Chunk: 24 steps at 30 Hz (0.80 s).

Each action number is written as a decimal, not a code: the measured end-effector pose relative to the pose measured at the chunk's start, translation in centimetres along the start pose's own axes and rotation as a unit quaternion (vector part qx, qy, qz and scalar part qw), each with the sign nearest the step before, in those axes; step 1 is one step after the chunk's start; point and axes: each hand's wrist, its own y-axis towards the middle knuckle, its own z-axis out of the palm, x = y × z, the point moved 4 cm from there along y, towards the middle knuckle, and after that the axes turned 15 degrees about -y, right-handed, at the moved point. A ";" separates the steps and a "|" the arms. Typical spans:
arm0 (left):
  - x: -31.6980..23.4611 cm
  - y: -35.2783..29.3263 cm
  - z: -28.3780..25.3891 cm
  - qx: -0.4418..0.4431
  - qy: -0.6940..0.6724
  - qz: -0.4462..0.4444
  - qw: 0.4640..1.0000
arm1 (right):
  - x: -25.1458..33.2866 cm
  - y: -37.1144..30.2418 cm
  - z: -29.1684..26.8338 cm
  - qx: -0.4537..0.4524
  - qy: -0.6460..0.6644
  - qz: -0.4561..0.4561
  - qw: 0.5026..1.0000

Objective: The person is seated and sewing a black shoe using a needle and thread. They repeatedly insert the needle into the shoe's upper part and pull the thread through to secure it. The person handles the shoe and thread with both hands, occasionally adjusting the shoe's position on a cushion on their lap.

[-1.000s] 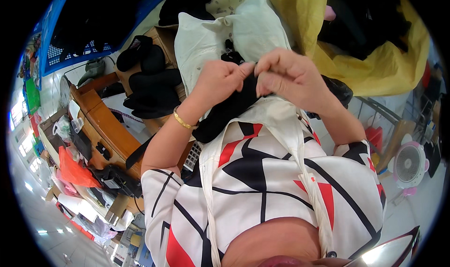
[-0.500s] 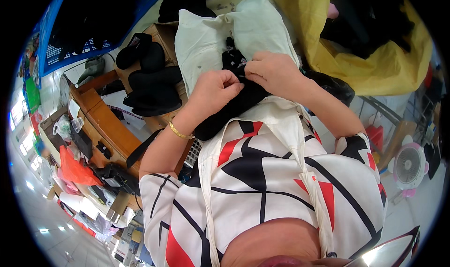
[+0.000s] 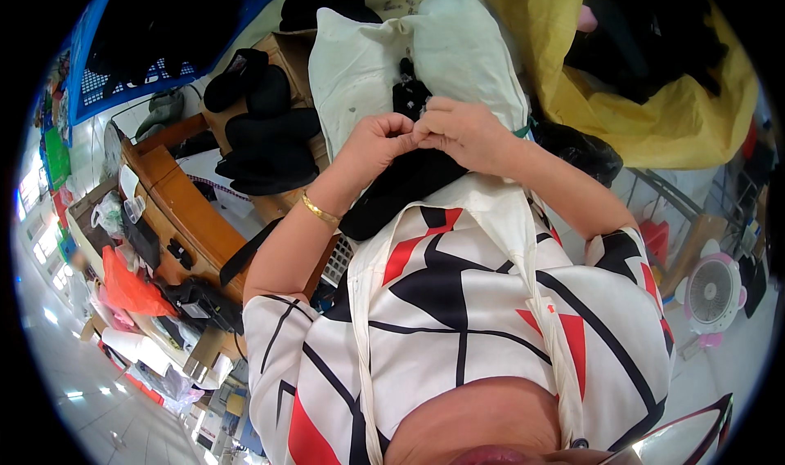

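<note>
On my lap, over a pale cloth (image 3: pixel 352 81) spread across my knees, lies a long black fabric piece (image 3: pixel 401 191), perhaps a shoe, with small light decorations at its far end. My left hand (image 3: pixel 378 144) is closed in a pinch just above it. Against those fingertips, my right hand (image 3: pixel 464 131) is also pinched closed, its fingers bent inward. Whatever sits between the fingertips is too small or hidden to make out. The hands cover the middle of the black piece.
Several black shoe-like pieces (image 3: pixel 270 142) rest on a cardboard box (image 3: pixel 286 56) to my left, beside a wooden table (image 3: pixel 184 212). A blue crate (image 3: pixel 86 73) stands far left. At right are a yellow bag (image 3: pixel 540 64) holding black items and a fan (image 3: pixel 713 289).
My right hand has moved left and my left hand slightly right, so their fingertips now meet; before, there was a gap with what looks like a thin strand between them.
</note>
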 end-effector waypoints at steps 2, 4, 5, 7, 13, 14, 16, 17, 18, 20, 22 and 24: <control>0.3 -0.2 -0.3 0.000 -0.028 -0.025 0.999 | -1.0 0.1 -0.5 0.095 0.159 0.149 0.971; 0.5 -0.3 -0.3 0.006 -0.066 -0.039 0.997 | -1.6 0.3 -1.7 0.169 0.228 0.253 0.925; 0.4 -0.4 -0.3 0.015 -0.076 -0.042 0.996 | -2.4 0.2 -2.2 0.145 0.155 0.212 0.954; 0.3 -0.5 -0.3 0.032 -0.095 -0.047 0.994 | -4.0 -0.2 -2.3 0.094 0.006 0.124 0.988; 0.3 0.1 0.0 -0.034 0.151 0.136 0.978 | -3.6 -0.7 -1.9 0.074 -0.008 0.118 0.990; -0.2 0.1 0.5 -0.041 0.182 0.202 0.961 | -3.6 -0.8 -2.0 0.073 -0.004 0.120 0.990; -1.1 0.0 1.6 -0.055 0.241 0.330 0.911 | -3.6 -0.9 -2.1 0.070 -0.001 0.125 0.990; -0.6 0.5 1.4 -0.046 0.206 0.283 0.936 | -3.5 -0.9 -2.2 0.069 0.000 0.127 0.989; 0.2 1.0 1.1 -0.038 0.170 0.234 0.956 | -3.5 -1.0 -2.2 0.065 0.000 0.128 0.990; 0.9 1.4 1.0 -0.042 0.136 0.156 0.977 | -3.6 -1.2 -2.3 0.059 -0.002 0.132 0.990; 1.0 1.5 1.3 -0.070 0.139 0.098 0.983 | -3.7 -1.6 -2.3 0.063 0.081 0.185 0.977; 1.2 1.8 1.6 -0.083 0.101 0.135 0.982 | -3.2 -1.8 -2.7 0.046 0.140 0.206 0.968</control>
